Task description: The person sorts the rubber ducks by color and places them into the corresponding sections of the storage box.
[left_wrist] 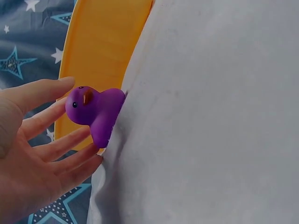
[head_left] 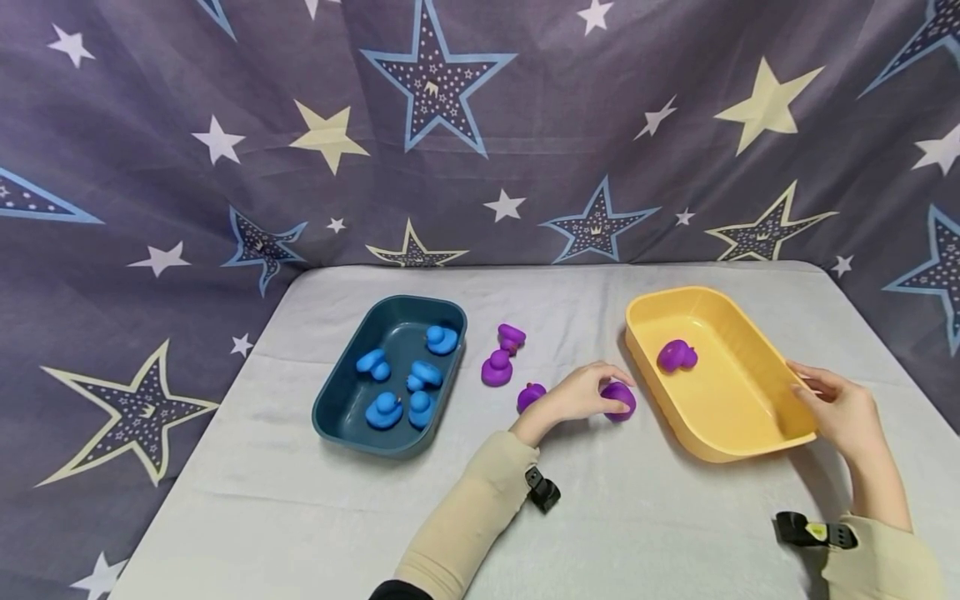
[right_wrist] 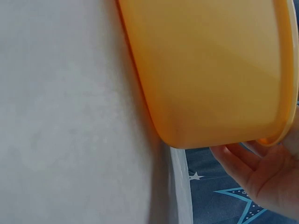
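Note:
My left hand (head_left: 579,395) reaches around a purple toy duck (head_left: 621,402) lying on the cloth left of a yellow bin (head_left: 738,400). In the left wrist view, its fingers are spread and fairly straight beside the duck (left_wrist: 96,109), with the thumb near the duck's head. On the bin's right side, my right hand (head_left: 847,415) holds the rim. The right wrist view has these fingers (right_wrist: 236,161) at the outside of the bin (right_wrist: 210,84), under its lip. Another purple duck (head_left: 677,356) lies inside the bin.
A dark teal bin (head_left: 352,417) on the left contains several blue ducks (head_left: 384,411). Between the bins lie more purple ducks: one near my left wrist (head_left: 531,396), one farther left (head_left: 497,368), another behind it (head_left: 512,336). A star-patterned curtain (head_left: 480,183) hangs behind the table.

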A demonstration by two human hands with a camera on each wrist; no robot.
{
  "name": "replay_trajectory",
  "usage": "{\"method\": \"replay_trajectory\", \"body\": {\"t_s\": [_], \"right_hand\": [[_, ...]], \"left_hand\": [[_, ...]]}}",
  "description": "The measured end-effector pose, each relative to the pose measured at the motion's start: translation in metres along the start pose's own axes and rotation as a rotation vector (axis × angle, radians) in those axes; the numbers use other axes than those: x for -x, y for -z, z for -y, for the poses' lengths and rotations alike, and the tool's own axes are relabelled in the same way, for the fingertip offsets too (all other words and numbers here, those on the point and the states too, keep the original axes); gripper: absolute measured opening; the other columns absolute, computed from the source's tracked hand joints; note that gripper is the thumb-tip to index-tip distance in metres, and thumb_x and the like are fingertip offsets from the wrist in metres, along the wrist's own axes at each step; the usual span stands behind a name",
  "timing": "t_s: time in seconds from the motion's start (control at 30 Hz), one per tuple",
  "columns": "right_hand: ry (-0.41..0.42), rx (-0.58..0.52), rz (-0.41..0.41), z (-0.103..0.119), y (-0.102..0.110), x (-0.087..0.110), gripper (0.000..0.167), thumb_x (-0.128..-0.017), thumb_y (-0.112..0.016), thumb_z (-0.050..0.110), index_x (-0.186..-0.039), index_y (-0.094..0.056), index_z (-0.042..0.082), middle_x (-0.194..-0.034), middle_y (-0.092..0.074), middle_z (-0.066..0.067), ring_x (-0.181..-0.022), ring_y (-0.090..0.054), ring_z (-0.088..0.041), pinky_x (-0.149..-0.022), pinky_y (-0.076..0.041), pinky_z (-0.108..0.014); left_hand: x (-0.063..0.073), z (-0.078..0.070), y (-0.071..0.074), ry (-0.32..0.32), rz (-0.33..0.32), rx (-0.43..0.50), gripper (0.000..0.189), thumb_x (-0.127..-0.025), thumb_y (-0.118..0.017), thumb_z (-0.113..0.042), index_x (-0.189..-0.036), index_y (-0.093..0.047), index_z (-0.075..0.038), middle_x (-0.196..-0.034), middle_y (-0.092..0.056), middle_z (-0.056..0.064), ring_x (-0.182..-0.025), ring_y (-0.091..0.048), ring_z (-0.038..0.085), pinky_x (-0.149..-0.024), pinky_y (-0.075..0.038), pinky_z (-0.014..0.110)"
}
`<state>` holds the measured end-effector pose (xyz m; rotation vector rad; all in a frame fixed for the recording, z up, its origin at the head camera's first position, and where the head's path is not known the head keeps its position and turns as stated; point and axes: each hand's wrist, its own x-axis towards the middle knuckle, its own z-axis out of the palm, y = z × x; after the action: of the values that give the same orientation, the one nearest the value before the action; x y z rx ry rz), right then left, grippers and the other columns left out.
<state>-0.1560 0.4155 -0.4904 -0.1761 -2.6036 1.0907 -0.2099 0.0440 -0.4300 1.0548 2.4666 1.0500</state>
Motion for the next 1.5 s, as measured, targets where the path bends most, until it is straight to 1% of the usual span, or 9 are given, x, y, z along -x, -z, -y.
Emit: {"method": "replay_trajectory", "body": {"t_s": [0.1,0.23,0.37,0.6,0.83,1.1,1.27,1.5], "right_hand": [[0.002,0.001,-0.001,-0.0013,-0.0003,-0.0003,0.039,-0.086,-0.056,0.028,-0.122,-0.055,0.013,-0.078,-0.045,0.04,-0.067,-0.048,0.018,-0.049,-0.043,-0.014],[0.003,0.009,-0.003,-0.0031,-0.001,-0.0007,0.039,-0.086,-0.056,0.028,-0.122,-0.055,0.013,-0.078,-0.045,0.04,-0.067,-0.048,0.018,-0.05,-0.043,-0.013],[0.0,0.01,0.0,-0.0036,-0.0009,-0.0005,0.039,-0.086,-0.056,0.028,-0.122,-0.055,0.013,-0.078,-0.046,0.04,-0.067,-0.048,0.017,-0.049,-0.043,-0.014],[0.001,0.007,0.003,-0.0044,-0.0007,0.0003,0.04,-0.086,-0.056,0.028,-0.122,-0.055,0.013,-0.078,-0.046,0.039,-0.067,-0.048,0.017,-0.05,-0.043,-0.013],[-0.003,0.011,0.004,-0.005,-0.0008,0.001,0.04,-0.086,-0.056,0.029,-0.122,-0.055,0.014,-0.078,-0.046,0.04,-0.068,-0.048,0.017,-0.05,-0.043,-0.013],[0.0,0.002,-0.001,-0.0034,-0.0005,0.0013,0.039,-0.086,-0.056,0.028,-0.122,-0.055,0.014,-0.078,-0.046,0.04,-0.068,-0.048,0.018,-0.05,-0.043,-0.013],[-0.001,0.002,0.002,-0.0035,-0.0001,0.0013,0.039,-0.086,-0.056,0.028,-0.122,-0.055,0.014,-0.079,-0.046,0.04,-0.068,-0.048,0.018,-0.051,-0.043,-0.013],[-0.002,-0.003,0.006,-0.0035,-0.0002,0.0009,0.039,-0.086,-0.056,0.028,-0.122,-0.055,0.014,-0.079,-0.046,0.039,-0.068,-0.048,0.017,-0.051,-0.043,-0.013]], "left_hand": [[-0.0003,0.0012,-0.0004,0.003,0.009,-0.002,0.035,-0.077,-0.069,-0.021,-0.109,-0.061,-0.013,-0.108,-0.057,0.0,-0.101,-0.05,0.008,-0.087,-0.034,0.014],[-0.0006,0.0028,-0.0012,-0.003,0.016,0.007,0.034,-0.076,-0.07,-0.019,-0.108,-0.061,-0.012,-0.104,-0.059,0.001,-0.096,-0.051,0.007,-0.084,-0.036,0.014],[-0.0005,0.0035,-0.0012,-0.01,0.019,0.005,0.034,-0.076,-0.07,-0.018,-0.108,-0.061,-0.01,-0.103,-0.059,0.001,-0.094,-0.051,0.007,-0.082,-0.035,0.013],[-0.0003,0.0051,-0.0014,0.016,0.037,0.01,0.036,-0.075,-0.071,-0.018,-0.108,-0.061,-0.011,-0.103,-0.06,0.001,-0.093,-0.053,0.006,-0.081,-0.035,0.012],[-0.0001,0.0066,-0.0017,0.019,0.044,0.018,0.035,-0.074,-0.071,-0.017,-0.107,-0.061,-0.011,-0.101,-0.061,0.001,-0.091,-0.053,0.007,-0.079,-0.036,0.012],[-0.001,0.0061,-0.0014,0.034,0.053,0.022,0.033,-0.075,-0.071,-0.018,-0.106,-0.062,-0.012,-0.1,-0.061,-0.002,-0.09,-0.053,0.005,-0.078,-0.036,0.012],[-0.0016,0.0058,-0.0015,0.037,0.051,0.021,0.032,-0.074,-0.071,-0.017,-0.104,-0.062,-0.012,-0.098,-0.062,-0.003,-0.088,-0.053,0.004,-0.078,-0.036,0.012],[-0.0016,0.0059,-0.0018,0.02,0.034,0.016,0.031,-0.073,-0.073,-0.017,-0.102,-0.064,-0.012,-0.096,-0.063,-0.003,-0.087,-0.053,0.003,-0.08,-0.035,0.012]]}}
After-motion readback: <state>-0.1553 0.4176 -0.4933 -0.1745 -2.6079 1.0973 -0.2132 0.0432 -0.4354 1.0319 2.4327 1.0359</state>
